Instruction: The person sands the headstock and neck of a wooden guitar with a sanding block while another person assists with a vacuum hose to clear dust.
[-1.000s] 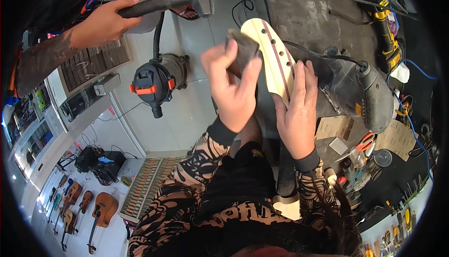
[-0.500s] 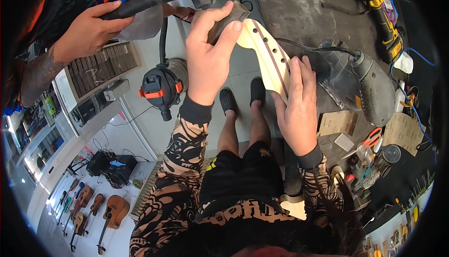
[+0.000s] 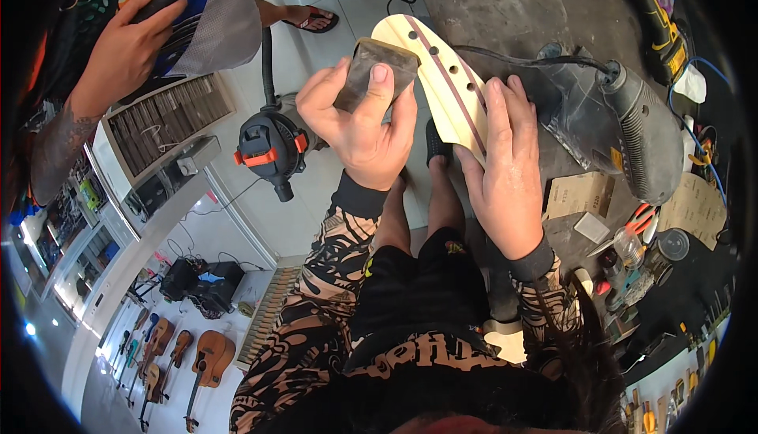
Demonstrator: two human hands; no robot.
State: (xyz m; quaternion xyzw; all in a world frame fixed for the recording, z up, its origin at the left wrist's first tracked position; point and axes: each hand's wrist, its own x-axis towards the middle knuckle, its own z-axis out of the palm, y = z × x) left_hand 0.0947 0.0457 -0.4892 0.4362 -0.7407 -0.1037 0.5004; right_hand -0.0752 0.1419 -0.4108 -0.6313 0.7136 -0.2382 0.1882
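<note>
A pale wooden guitar headstock (image 3: 442, 79) with a dark lengthwise stripe and a row of round holes points up and left, out past the bench edge. My right hand (image 3: 505, 162) grips its lower part, thumb along the left side and fingers over the right; the rest of the neck is hidden beneath the hand and sleeve. Between the thumb and fingers of my left hand (image 3: 367, 122) is a dark, dusty sanding block (image 3: 383, 67). The block is tilted, its broad face showing, right beside the headstock's left edge; whether they touch I cannot tell.
A dusty power tool (image 3: 636, 130) lies on the dark bench (image 3: 489, 0), near sandpaper sheets (image 3: 580, 195), scissors (image 3: 641, 217) and jars. A black-and-orange vacuum (image 3: 272, 150) stands on the floor. At upper left, another person's hand (image 3: 118, 55) holds a black nozzle. Guitars (image 3: 212, 359) hang lower left.
My left hand has come down from the headstock's tip to its left side, turning the block. The headstock has shifted slightly left. The other person's hand and nozzle have moved away up-left.
</note>
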